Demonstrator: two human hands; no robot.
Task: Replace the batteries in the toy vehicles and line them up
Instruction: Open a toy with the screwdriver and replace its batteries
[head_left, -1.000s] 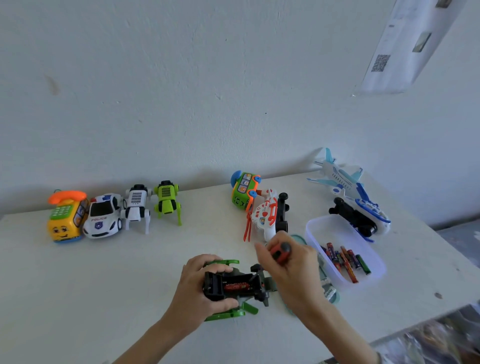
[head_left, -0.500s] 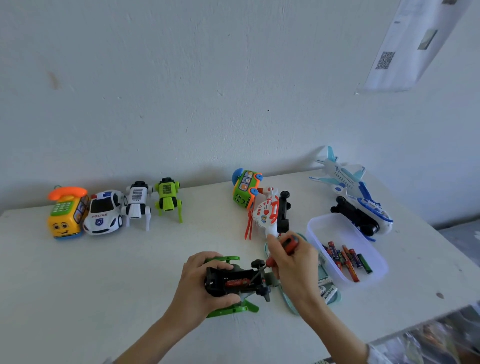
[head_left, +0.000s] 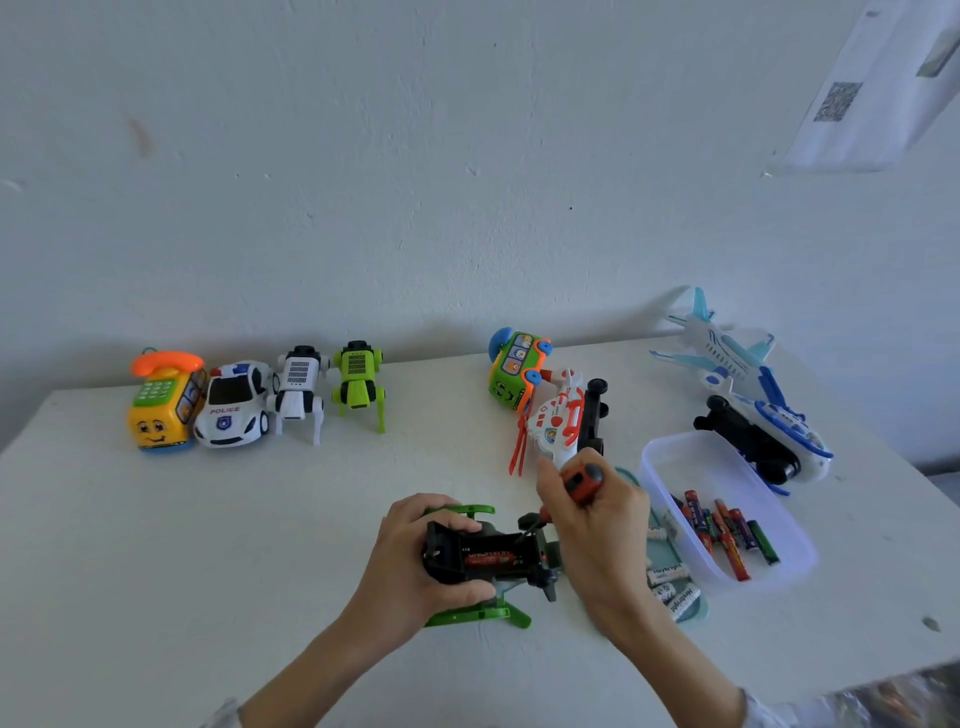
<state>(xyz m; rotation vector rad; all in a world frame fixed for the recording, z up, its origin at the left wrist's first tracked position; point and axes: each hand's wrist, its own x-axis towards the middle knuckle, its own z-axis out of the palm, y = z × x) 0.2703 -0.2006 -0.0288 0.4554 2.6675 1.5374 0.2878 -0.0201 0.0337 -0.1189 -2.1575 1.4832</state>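
at the front edge of the white table (head_left: 156, 571), the left hand (head_left: 415, 564) wraps round an upturned green toy vehicle (head_left: 485, 564), fingers over the far side and thumb on the near side, pinning it with its black underside facing up. the battery bay is open and a red battery (head_left: 488, 558) sits inside, so this one looks mid-swap, not yet closed. the right hand (head_left: 597, 525) is curled round a red-handled screwdriver (head_left: 582, 482), shaft angled down to the right end of the bay, seemingly prying or working a screw; hard to say which. just right of it, loose white batteries (head_left: 670, 584) lie on a teal tray (head_left: 698, 613), and a clear tub (head_left: 660, 457) holds coloured ones. further back, a toy phone car (head_left: 161, 405), police car (head_left: 234, 408), white robot dog (head_left: 298, 395) and green robot dog (head_left: 358, 387) stand in a row by the wall, likely finished. a green bus (head_left: 514, 371), white-and-orange vehicle (head_left: 563, 421) and two planes (head_left: 727, 358) lie unsorted, probably still to do.
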